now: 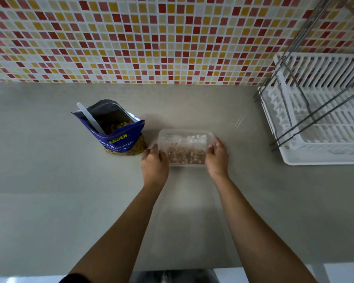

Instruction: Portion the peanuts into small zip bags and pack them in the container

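Both forearms stretch over the counter to the container, sitting just right of the peanut bag. Left hand and right hand each grip one end, fingers curled on the walls. Filled zip bags look packed inside, so packing seems nearly done. Next it probably needs a lid, and none is visible.

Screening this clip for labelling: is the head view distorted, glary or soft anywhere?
Head view: wide-angle bending curves the red-and-yellow mosaic tiled wall and white plastic dish rack; a faint glare streak marks the grey countertop; the clear plastic container held between left hand and right hand looks hazy, its contents soft; the blue foil peanut bag has readable print.
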Demonstrator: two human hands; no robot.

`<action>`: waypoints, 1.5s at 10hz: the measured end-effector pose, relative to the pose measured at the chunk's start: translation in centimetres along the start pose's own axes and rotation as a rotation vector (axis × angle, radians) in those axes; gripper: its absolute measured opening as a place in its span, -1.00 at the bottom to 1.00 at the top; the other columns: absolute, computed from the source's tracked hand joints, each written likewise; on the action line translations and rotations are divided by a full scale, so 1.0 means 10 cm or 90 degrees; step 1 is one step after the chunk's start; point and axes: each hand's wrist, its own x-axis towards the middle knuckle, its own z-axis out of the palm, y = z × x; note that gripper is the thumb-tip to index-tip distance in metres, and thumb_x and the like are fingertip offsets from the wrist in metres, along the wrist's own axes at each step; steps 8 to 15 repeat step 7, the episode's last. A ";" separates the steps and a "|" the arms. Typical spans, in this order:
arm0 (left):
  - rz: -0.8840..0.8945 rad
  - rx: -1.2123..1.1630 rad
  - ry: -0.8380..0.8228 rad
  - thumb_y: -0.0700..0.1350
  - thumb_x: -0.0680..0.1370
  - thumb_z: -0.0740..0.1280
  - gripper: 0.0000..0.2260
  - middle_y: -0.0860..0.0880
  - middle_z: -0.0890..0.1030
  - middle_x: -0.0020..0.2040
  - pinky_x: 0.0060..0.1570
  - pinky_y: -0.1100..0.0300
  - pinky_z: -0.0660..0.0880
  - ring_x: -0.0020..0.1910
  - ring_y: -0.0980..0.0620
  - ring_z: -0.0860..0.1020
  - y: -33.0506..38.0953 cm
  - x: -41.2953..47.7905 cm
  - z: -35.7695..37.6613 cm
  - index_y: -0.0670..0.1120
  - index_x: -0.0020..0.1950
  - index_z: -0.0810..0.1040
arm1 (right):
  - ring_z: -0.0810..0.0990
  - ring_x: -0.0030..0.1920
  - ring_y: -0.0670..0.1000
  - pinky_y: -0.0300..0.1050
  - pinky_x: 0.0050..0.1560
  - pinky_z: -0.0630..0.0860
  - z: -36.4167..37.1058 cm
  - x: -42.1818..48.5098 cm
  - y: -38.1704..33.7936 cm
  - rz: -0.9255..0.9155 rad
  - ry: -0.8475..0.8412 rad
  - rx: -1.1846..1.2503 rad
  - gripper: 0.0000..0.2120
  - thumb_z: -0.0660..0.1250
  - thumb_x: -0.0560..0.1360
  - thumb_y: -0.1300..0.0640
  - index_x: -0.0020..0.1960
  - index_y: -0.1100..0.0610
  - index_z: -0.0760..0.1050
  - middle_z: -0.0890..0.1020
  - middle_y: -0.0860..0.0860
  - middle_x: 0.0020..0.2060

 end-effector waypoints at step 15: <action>0.124 0.067 0.037 -0.17 0.61 0.13 -0.65 -0.29 0.48 0.25 0.24 -0.06 0.35 0.23 -0.25 0.41 -0.09 -0.20 0.01 -0.27 0.37 0.35 | 0.25 0.44 0.17 -0.09 0.41 0.17 -0.19 -0.23 0.08 -0.071 -0.005 -0.120 -0.53 0.01 0.63 0.04 0.46 0.25 0.18 0.31 0.21 0.42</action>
